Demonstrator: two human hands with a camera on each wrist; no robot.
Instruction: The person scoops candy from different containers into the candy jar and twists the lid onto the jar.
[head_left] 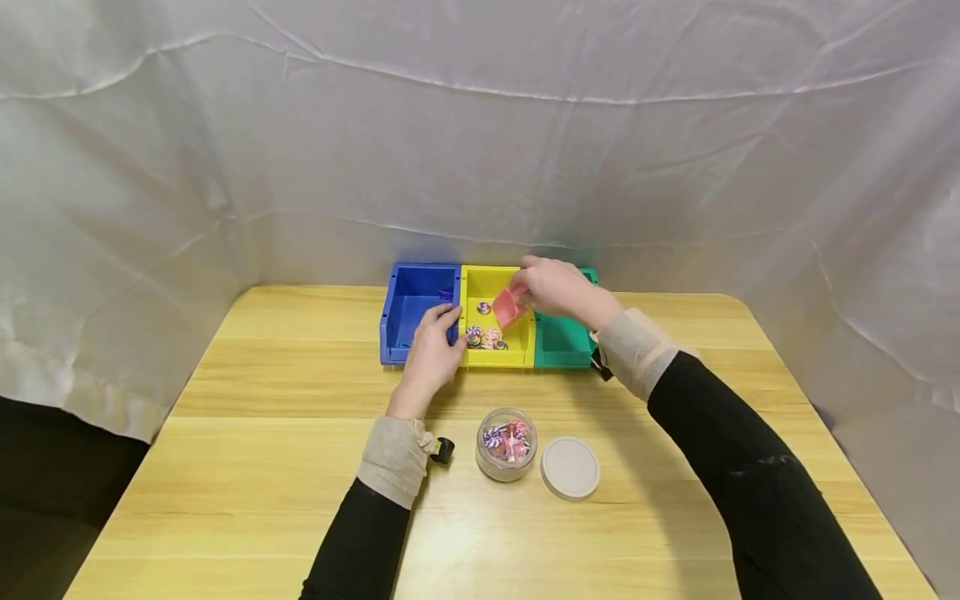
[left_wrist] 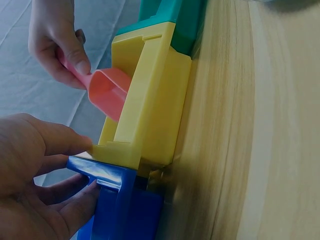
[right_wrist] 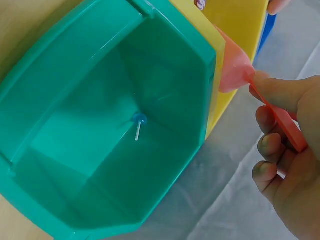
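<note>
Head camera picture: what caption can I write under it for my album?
Right hand tips a pink scoop over the yellow bin of swirly candies while the left hand steadies the blue bin.

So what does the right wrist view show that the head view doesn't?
Only the right wrist view shows a small blue lollipop lying on the green bin's floor. Only the head view shows the open jar of sweets, its white lid beside it, the blue bin and the left hand resting on the bins' edge. Both show the right hand pinching the pink scoop over the yellow bin.
</note>
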